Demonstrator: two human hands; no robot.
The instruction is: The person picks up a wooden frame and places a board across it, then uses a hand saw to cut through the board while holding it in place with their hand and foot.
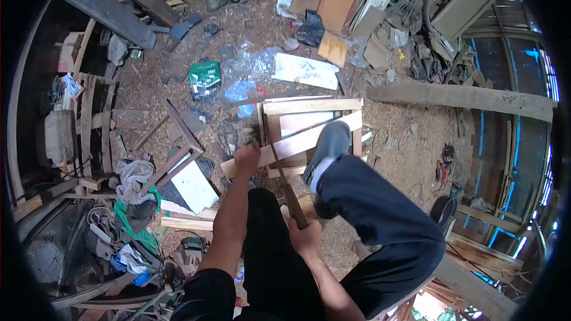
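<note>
A pale wooden board (300,141) lies slantwise across a wooden frame (309,107) on the ground. Near the board's left end, my left hand (247,158) grips it with the fingers wrapped over its edge. My right hand (305,238) is closed round the handle of a handsaw (288,193). The saw's long, dark blade points away from me and crosses the board just right of my left hand. My shoe (333,142) presses on the board farther to the right, over the frame.
Wood shavings and scraps cover the ground. A white panel (306,70) and a green bag (204,77) lie beyond the frame. To the left are a small wooden frame (178,157) and a white sheet (193,185). A thick beam (464,96) extends across the right side.
</note>
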